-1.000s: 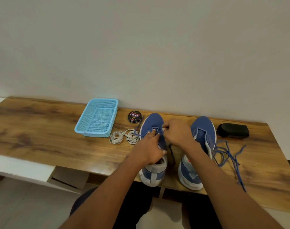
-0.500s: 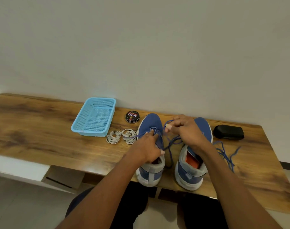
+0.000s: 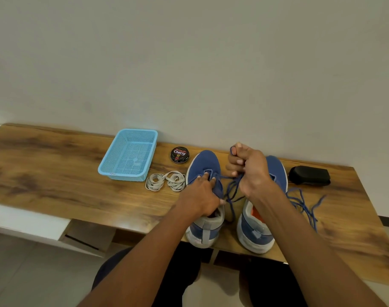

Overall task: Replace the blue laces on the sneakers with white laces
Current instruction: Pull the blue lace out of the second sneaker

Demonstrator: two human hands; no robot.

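On the tabletop [image 3: 56, 173], the left hand [image 3: 202, 196] presses down on the left sneaker [image 3: 205, 196], its grip curled around the tongue. The right hand [image 3: 248, 169] hangs above the gap between the shoes, its grip pinching the blue lace [image 3: 232, 187] running from the left sneaker's lowest eyelets. The right sneaker [image 3: 262, 218] stands beside it. Coiled white laces [image 3: 164, 181] lie just left of the left sneaker, near a blue basket [image 3: 129, 155].

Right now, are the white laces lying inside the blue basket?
No, the white laces lie coiled on the table just outside the blue basket, between it and the left sneaker.
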